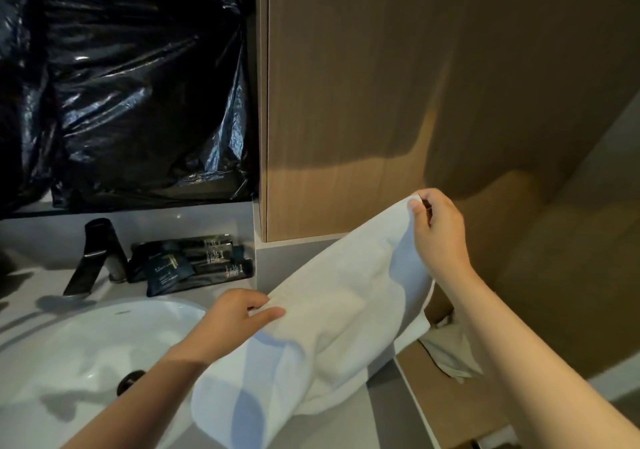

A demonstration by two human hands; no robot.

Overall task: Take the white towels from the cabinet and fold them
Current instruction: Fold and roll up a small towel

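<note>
A white towel [332, 313] hangs spread between my two hands above the counter's right end. My left hand [239, 313] pinches its near left edge beside the sink. My right hand [436, 226] pinches the far upper corner, raised in front of the wooden cabinet [381, 102]. The towel's lower part sags in folds toward me. Another pale cloth [453, 355] lies low at the right, partly hidden behind my right forearm.
A white sink basin [86, 344] with a dark drain fills the lower left. A black faucet [100, 258] stands behind it, next to a dark tray of toiletry packets [194, 261]. Black plastic sheeting [121, 84] covers the wall above.
</note>
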